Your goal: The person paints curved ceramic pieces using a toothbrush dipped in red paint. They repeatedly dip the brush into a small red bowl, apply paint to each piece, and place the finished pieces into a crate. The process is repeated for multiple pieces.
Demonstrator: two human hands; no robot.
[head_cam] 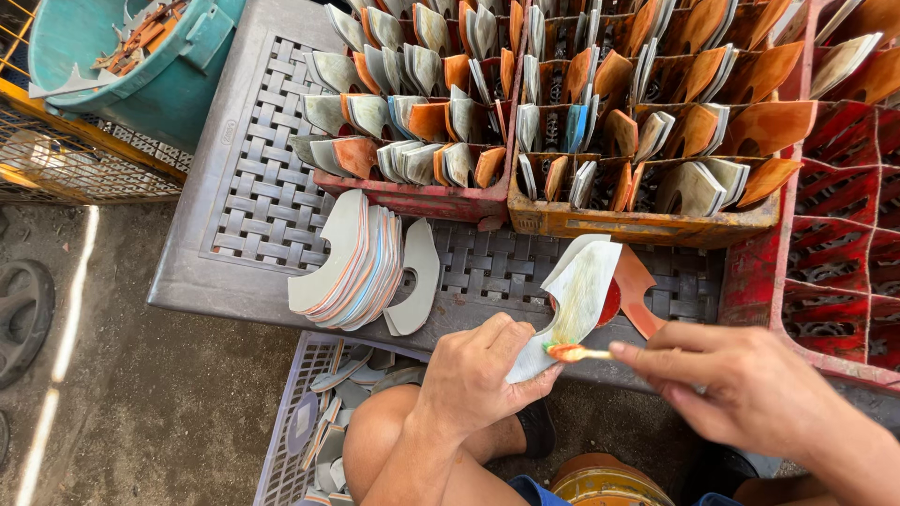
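At lower centre of the frame a curved grey piece [577, 295] is held up by the left hand [473, 375], and a small brush [574, 352] with an orange-wet tip is laid against its lower edge by the right hand [750, 389]. The step is likely done best if the piece is kept steady and tilted toward the brush, strokes are run along the curve, and the coat is kept thin. The left fingers [534, 370] are closed round the piece's lower end; the right fingers are pinched narrowly on the brush handle. A stack of like pieces [352, 267] lies left of centre, before filled crates [647, 220].
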